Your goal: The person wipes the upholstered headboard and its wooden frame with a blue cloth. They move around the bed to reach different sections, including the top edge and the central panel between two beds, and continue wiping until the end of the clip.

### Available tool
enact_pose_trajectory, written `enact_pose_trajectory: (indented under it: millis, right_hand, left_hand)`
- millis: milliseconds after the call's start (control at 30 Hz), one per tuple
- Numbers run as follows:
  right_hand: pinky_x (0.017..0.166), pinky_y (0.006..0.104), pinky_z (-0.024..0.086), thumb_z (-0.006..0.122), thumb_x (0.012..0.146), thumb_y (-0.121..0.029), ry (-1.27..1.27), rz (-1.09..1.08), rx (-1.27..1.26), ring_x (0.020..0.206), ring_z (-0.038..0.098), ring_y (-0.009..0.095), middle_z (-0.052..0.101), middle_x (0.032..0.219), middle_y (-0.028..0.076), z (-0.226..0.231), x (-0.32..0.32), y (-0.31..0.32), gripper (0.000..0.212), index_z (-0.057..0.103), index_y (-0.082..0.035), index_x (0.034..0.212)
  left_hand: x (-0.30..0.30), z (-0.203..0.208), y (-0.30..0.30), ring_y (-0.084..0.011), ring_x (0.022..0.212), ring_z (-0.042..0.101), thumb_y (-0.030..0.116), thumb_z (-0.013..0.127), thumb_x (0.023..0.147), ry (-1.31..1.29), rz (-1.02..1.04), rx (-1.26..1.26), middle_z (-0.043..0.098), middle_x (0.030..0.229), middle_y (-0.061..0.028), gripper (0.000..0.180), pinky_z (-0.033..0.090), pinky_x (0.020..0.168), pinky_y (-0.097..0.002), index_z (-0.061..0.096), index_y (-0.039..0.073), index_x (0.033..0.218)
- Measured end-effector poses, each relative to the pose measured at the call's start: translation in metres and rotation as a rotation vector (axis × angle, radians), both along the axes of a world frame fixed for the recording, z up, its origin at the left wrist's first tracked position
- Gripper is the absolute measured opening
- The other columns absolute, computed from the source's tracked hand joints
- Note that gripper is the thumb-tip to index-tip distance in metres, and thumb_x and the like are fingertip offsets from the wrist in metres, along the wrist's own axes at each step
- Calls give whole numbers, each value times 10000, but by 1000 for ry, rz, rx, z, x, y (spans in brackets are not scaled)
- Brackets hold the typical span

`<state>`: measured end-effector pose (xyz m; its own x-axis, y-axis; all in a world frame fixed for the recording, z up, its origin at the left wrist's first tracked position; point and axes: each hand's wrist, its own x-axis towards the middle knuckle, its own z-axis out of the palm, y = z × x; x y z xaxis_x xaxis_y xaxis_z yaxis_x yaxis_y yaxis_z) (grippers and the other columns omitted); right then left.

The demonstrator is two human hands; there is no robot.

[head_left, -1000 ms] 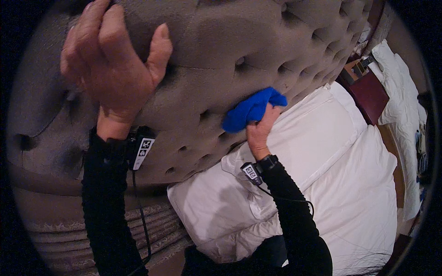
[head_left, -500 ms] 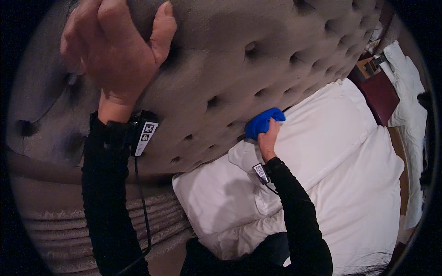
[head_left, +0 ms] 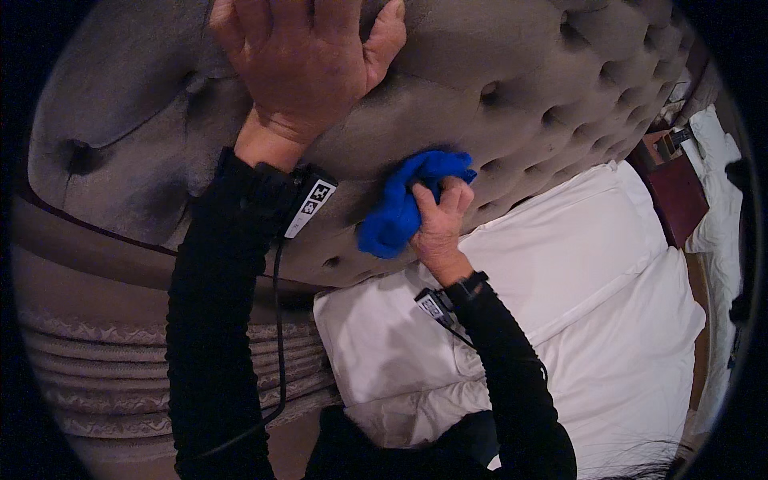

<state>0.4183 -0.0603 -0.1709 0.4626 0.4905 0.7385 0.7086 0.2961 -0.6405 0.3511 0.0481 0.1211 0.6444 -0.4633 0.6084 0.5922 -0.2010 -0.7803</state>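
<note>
A grey-brown tufted headboard (head_left: 448, 104) with deep button dimples fills the upper part of the head view. Against its upper left area lies my left hand (head_left: 308, 68), fingers spread and nothing in it; the fingertips run out of the picture. My right hand (head_left: 442, 228) grips a bunched blue cloth (head_left: 400, 204), which touches the lower part of the headboard just above the pillows. Each wrist carries a small black device with a printed tag, and cables run down the sleeves.
White pillows (head_left: 560, 232) lean along the headboard's foot, with white bedding (head_left: 632, 344) beside them. Pleated curtain fabric (head_left: 104, 376) hangs at the lower left. At the far right stand a dark red bedside table (head_left: 676, 192) and another white-covered bed (head_left: 714, 152).
My right hand has lifted the blue cloth from the pillow edge up and left onto the headboard, where it spreads wider. My left hand now appears farther right and higher.
</note>
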Motion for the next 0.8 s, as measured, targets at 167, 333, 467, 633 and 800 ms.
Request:
enact_pose_trajectory:
  millis: [167, 333, 467, 633, 800]
  right_hand:
    - [970, 512, 395, 714, 692, -135, -91, 47, -134, 1133, 444, 412, 499, 1190, 223, -43, -6, -8, 411, 684, -122, 1101]
    - [998, 514, 398, 680, 786, -145, 63, 196, -373, 1128, 462, 473, 505, 1221, 268, -104, -14, -20, 431, 615, -67, 1204]
    - [1005, 524, 397, 708, 774, -168, -174, -14, -310, 1146, 465, 475, 496, 1242, 283, -149, -15, -16, 509, 571, -20, 1241]
    - [1013, 479, 419, 681, 797, -162, 189, 27, -516, 1183, 497, 449, 559, 1234, 267, -184, -39, -52, 392, 618, -17, 1156]
    - [933, 420, 478, 601, 836, -106, 836, 45, -658, 1049, 618, 334, 653, 1137, 203, -223, -35, -53, 318, 636, -15, 1138]
  left_hand:
    - [44, -13, -20, -366, 1162, 532, 347, 581, 942, -208, -700, -395, 561, 1287, -209, 458, 366, 1021, -494, 532, -14, 1218]
    - [52, -9, -5, -352, 1150, 542, 364, 537, 983, -224, -742, -266, 567, 1277, -207, 438, 375, 1003, -494, 533, -6, 1218]
    - [-1, 3, 2, -347, 1165, 540, 320, 587, 930, -29, -88, 24, 569, 1277, -186, 398, 369, 1021, -492, 557, 16, 1186]
    - [-2, -26, -9, -319, 1244, 488, 311, 674, 834, -47, -258, -252, 557, 1331, -130, 427, 359, 1051, -502, 583, 76, 1179]
    - [-105, -127, -46, -287, 1379, 419, 214, 583, 861, 374, -154, -716, 547, 1411, -103, 306, 303, 1173, -469, 638, 74, 1128]
